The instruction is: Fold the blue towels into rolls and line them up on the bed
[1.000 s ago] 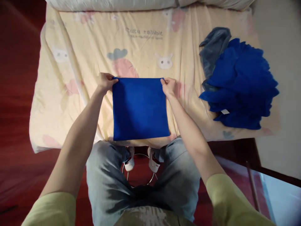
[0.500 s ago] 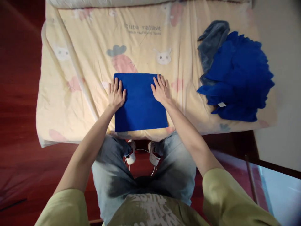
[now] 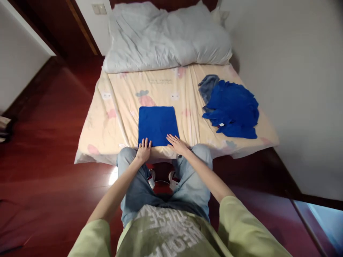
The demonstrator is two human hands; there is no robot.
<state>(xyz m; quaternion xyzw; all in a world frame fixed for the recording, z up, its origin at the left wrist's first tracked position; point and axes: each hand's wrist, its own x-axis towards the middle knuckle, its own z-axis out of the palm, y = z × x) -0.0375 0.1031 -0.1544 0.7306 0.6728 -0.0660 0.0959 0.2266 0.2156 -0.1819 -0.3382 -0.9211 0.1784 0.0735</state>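
A blue square cloth (image 3: 157, 123) lies flat on the bed, close to its near edge. My left hand (image 3: 144, 150) rests on the cloth's near left corner, fingers stretched out. On the near right corner my right hand (image 3: 176, 143) lies flat with its fingers spread. Neither hand grips anything. To the right is a heaped pile of blue cloths (image 3: 234, 107), with a small white tag showing at its near side. A grey cloth (image 3: 208, 87) sticks out at the pile's far left.
The bed carries a cream sheet (image 3: 102, 125) printed with carrots and rabbits. A large grey-white bundle of bedding (image 3: 168, 39) lies across its far end. A pale wall (image 3: 289, 89) stands along the right, and dark red floor (image 3: 48, 142) runs along the left.
Both hands have slid from the cloth's far part down to its near corners. The view has tilted up, showing the bedding and wall. The cloth stays flat.
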